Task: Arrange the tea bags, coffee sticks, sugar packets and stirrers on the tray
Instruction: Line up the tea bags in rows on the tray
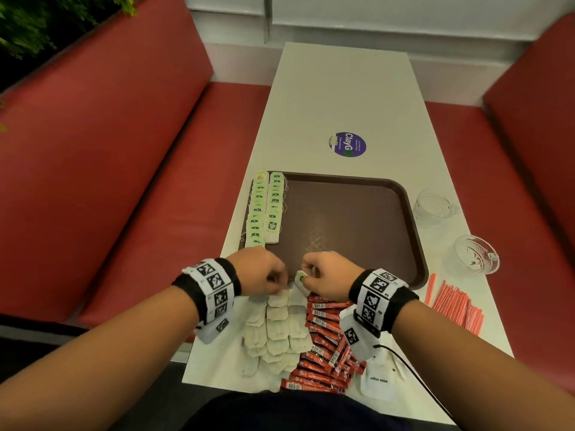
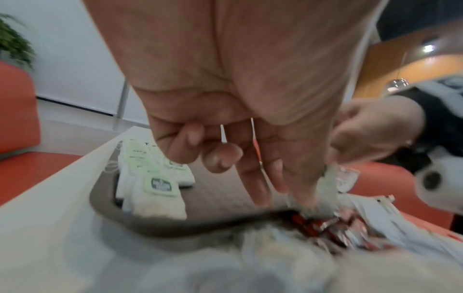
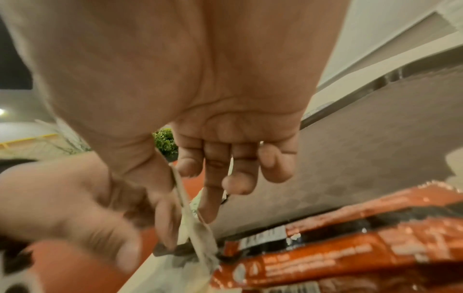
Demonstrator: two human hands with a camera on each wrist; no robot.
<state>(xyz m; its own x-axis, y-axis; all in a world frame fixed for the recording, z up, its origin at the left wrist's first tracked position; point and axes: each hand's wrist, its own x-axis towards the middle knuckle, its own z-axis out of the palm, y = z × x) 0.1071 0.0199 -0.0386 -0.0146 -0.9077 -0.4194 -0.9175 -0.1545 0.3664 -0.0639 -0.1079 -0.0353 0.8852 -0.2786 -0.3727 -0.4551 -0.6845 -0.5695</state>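
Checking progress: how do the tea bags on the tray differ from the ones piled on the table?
The tea bags on the tray lie in two neat rows along its left edge, green tags up. The tea bags on the table form a looser heap in front of the tray, few tags showing. Both look the same pale kind.

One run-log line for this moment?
stage: tea bags | both hands pinch one tea bag at near tray rim | tray: two tea bag rows, left side
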